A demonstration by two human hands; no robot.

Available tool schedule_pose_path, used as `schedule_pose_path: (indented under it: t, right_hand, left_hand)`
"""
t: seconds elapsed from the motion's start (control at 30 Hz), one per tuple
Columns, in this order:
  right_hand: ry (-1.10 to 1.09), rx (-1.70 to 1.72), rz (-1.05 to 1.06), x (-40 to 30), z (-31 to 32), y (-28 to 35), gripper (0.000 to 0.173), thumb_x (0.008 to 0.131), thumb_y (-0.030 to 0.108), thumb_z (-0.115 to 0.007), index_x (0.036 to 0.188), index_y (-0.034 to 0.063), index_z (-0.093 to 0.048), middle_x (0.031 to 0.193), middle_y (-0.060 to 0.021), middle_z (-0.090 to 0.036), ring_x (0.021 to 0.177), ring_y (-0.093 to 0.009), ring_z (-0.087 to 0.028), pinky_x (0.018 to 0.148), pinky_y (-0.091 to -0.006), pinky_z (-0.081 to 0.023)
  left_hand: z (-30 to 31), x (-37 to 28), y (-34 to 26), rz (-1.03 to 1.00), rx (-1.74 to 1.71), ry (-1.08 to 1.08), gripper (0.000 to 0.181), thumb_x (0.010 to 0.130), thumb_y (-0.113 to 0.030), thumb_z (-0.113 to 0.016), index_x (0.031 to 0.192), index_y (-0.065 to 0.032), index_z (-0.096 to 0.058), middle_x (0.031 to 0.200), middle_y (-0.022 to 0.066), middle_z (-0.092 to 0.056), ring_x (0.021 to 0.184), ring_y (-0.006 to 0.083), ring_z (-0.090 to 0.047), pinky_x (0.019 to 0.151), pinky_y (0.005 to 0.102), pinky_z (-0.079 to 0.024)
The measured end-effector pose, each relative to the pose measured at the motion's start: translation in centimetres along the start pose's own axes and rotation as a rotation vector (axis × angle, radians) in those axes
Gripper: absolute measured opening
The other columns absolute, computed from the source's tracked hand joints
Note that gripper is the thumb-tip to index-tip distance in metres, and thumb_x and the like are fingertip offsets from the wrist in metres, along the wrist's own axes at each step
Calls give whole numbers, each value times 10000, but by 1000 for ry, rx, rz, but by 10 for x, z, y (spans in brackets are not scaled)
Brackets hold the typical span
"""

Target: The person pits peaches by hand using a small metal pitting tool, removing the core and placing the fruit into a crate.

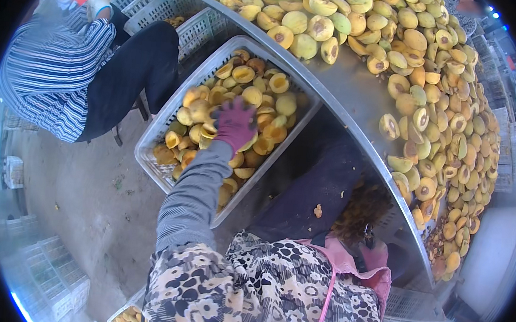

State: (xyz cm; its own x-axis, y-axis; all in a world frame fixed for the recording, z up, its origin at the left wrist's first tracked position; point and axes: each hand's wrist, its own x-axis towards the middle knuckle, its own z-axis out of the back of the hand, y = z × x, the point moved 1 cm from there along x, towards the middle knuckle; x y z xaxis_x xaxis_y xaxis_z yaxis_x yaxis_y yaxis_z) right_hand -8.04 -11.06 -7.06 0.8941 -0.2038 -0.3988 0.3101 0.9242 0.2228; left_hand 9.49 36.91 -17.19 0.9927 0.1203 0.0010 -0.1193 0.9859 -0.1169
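My left hand (236, 121), in a purple-pink glove with dark fingertips, lies spread on pitted halves of yellow stone fruit (243, 74). These look like peaches or apricots and fill a white plastic crate (232, 214). No fruit shows clearly gripped in that hand. Low at the right, my right hand (375, 255) wears a pink glove and is closed around a small metal tool (368, 231). The tool's exact kind cannot be made out. Beneath it, in shadow, sits a dark heap of what seem to be fruit stones (362, 211).
A metal-rimmed table (348, 84) curves past my right side, heaped with halved fruit (423, 105), many halves still holding stones. At the left sits a co-worker in a striped shirt (58, 70). More plastic crates (52, 276) stand on the concrete floor (85, 194).
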Motion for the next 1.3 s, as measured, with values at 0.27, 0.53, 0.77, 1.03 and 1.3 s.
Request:
schedule_pose_path:
  t: [0.27,0.53,0.77,1.03,1.3]
  right_hand:
    - [6,34,122,15,-14,9,439,669,254,-753,1035,37,-645,932,-221,-658,900,-413,-617,775,-464,-492]
    - [114,64,251,29,-20,12,494,726,227,-670,1194,87,-599,1020,-189,-656,957,-375,-620,835,-433,-490]
    - [54,-7,181,30,-21,-2,519,727,273,-690,1205,97,-592,1063,-189,-645,971,-378,-611,845,-440,-489]
    - [21,-121,122,33,-36,-11,511,729,344,-682,1159,77,-608,1042,-206,-644,974,-391,-606,859,-460,-479]
    - [233,-251,57,31,-56,-21,461,731,360,-682,1078,62,-630,1023,-223,-645,983,-404,-599,858,-469,-478]
  left_hand:
    - [3,-126,129,220,100,168,622,798,-518,-594,1365,-299,-464,1501,111,-288,1329,417,-307,1055,547,-312]
    - [7,-203,14,332,-56,162,635,838,-491,-569,1390,-204,-443,1502,214,-246,1324,458,-307,1069,560,-273]
    - [31,-234,6,203,-136,22,629,836,-469,-620,1351,-141,-469,1467,189,-319,1332,421,-309,1080,536,-268]
    - [-39,-249,145,921,-1631,-451,601,840,-491,-629,1259,-79,-504,1113,95,-588,949,281,-592,789,438,-497]
    - [-43,-213,151,1121,-2010,-444,723,838,-731,-383,1068,-67,-554,642,61,-527,521,229,-515,497,364,-459]
